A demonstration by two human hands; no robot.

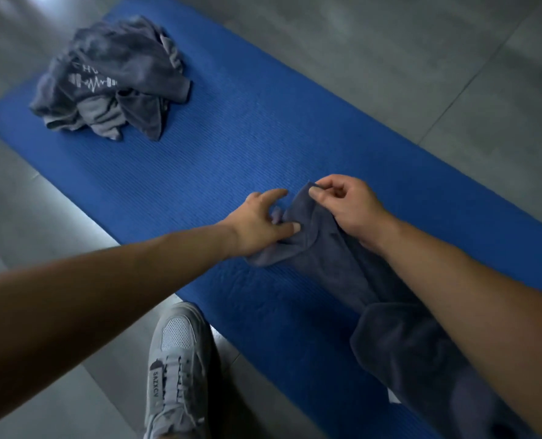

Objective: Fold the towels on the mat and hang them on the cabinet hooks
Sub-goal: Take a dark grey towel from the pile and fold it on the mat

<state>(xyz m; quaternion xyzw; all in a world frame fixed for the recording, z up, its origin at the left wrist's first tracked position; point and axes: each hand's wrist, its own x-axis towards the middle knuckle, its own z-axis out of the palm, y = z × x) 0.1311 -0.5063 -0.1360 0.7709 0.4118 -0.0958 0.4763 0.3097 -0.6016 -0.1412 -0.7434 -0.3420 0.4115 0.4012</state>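
Blue mat (231,128) is lying across the grey tiled floor (453,74), with a dark grey towel (342,267) stretching along its near right part. The right hand (348,207) is pinching the towel's far corner between thumb and forefinger. The left hand (260,223) is gripping a fold just beside it, thumb pressing the cloth. A crumpled pile of towels (111,80) is sitting at the mat's far left end. A pale shoe (174,369) is standing beside the mat.
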